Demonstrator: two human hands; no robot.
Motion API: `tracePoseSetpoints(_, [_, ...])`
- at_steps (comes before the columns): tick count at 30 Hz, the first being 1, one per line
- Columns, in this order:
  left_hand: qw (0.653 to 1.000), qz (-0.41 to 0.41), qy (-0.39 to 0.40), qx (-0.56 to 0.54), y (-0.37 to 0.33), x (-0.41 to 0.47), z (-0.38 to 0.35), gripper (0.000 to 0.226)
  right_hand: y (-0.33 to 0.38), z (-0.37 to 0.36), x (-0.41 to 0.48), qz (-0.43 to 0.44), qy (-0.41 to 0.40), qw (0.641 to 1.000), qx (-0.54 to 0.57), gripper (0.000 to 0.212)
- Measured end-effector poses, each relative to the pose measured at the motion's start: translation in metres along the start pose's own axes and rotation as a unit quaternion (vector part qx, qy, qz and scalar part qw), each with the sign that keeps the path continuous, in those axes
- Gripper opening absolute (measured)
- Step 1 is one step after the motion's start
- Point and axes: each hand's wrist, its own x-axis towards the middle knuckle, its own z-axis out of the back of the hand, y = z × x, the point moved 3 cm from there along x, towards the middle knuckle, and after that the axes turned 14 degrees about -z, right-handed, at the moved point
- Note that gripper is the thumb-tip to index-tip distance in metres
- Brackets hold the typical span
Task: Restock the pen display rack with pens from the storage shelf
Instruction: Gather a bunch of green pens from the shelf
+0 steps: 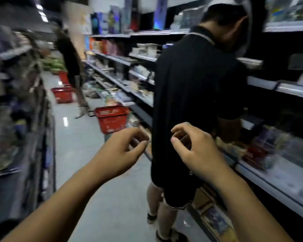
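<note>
**Down the aisle, both hands empty**

Along my left side, the left shelves point(16, 119) are showing only as a blur, their goods too smeared to name. Further along, a far person point(68, 55) in dark clothes is standing on the floor point(80, 145) beside the far baskets point(62, 95), both red. A near basket point(111, 117), also red, is sitting just ahead of my left hand point(122, 145). That hand is hanging out in front of me, fingers loosely curled, gripping nothing. My right hand point(194, 149) is hovering near it but not touching it, thumb and fingers bent toward each other with nothing between them. Just beyond both hands, a person in black point(187, 93) is standing with their back to me, facing the right shelves point(278, 173). Small packets point(262, 145) are lying there by that person's arm, too blurred for me to tell whether any are pens. I cannot pick out the rack either.
</note>
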Motion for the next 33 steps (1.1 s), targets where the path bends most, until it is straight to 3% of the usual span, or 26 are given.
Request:
tracePoseSetpoints(6, [0.99, 0.12, -0.041, 0.062, 0.113, -0.017, 0.073, 0.007, 0.057, -0.14, 0.115, 0.036, 0.091, 0.995, 0.007, 0.006])
tracePoseSetpoints(14, [0.98, 0.178, -0.061, 0.061, 0.291, 0.014, 0.16, 0.007, 0.105, -0.309, 0.251, -0.044, 0.119, 0.988, 0.092, 0.007])
tracePoseSetpoints(22, [0.979, 0.191, -0.045, 0.059, 0.447, 0.077, 0.195, 0.008, 0.129, -0.412, 0.38, -0.028, 0.123, 0.991, 0.053, 0.009])
tracePoseSetpoints(33, [0.971, 0.22, -0.044, 0.085, 0.677, 0.214, 0.198, 0.009, 0.098, -0.527, 0.63, 0.007, 0.148, 0.989, 0.014, 0.015])
